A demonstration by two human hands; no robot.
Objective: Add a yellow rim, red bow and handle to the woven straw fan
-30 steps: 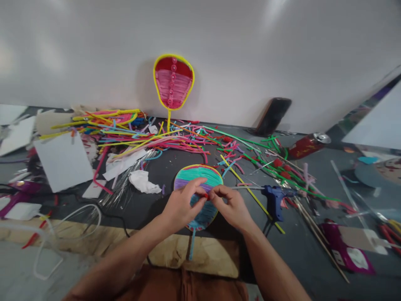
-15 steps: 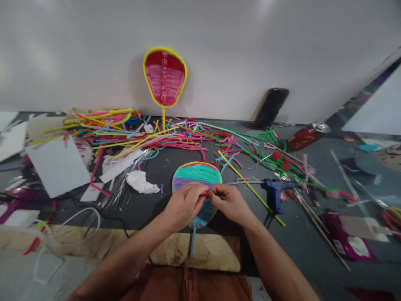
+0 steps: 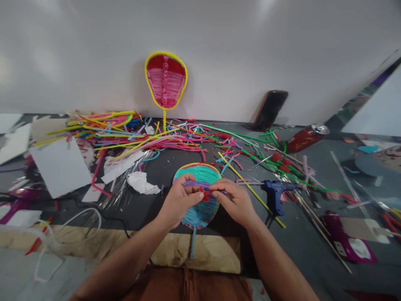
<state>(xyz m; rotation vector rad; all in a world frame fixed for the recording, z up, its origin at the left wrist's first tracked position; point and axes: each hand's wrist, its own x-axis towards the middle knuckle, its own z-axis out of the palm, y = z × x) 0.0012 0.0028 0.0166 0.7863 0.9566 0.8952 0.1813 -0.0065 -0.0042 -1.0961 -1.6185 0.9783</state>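
A round fan (image 3: 200, 175) woven from teal, purple and blue pipe cleaners lies flat on the dark table in front of me, its blue stem pointing toward me. My left hand (image 3: 180, 202) and my right hand (image 3: 234, 200) meet over the fan's middle. Both pinch a purple pipe cleaner (image 3: 200, 184) held crosswise above the fan. A small red piece (image 3: 205, 195) shows between the fingertips of the two hands.
A red and pink fan with a yellow rim (image 3: 166, 79) leans on the wall. Loose pipe cleaners (image 3: 131, 136) cover the back of the table. A blue glue gun (image 3: 275, 190), a red can (image 3: 305, 138), a phone (image 3: 270, 109), white sheets (image 3: 61, 167) and crumpled tissue (image 3: 140, 183) lie around.
The hands have lifted slightly and spread a little apart. A purple pipe cleaner now shows stretched between them across the fan.
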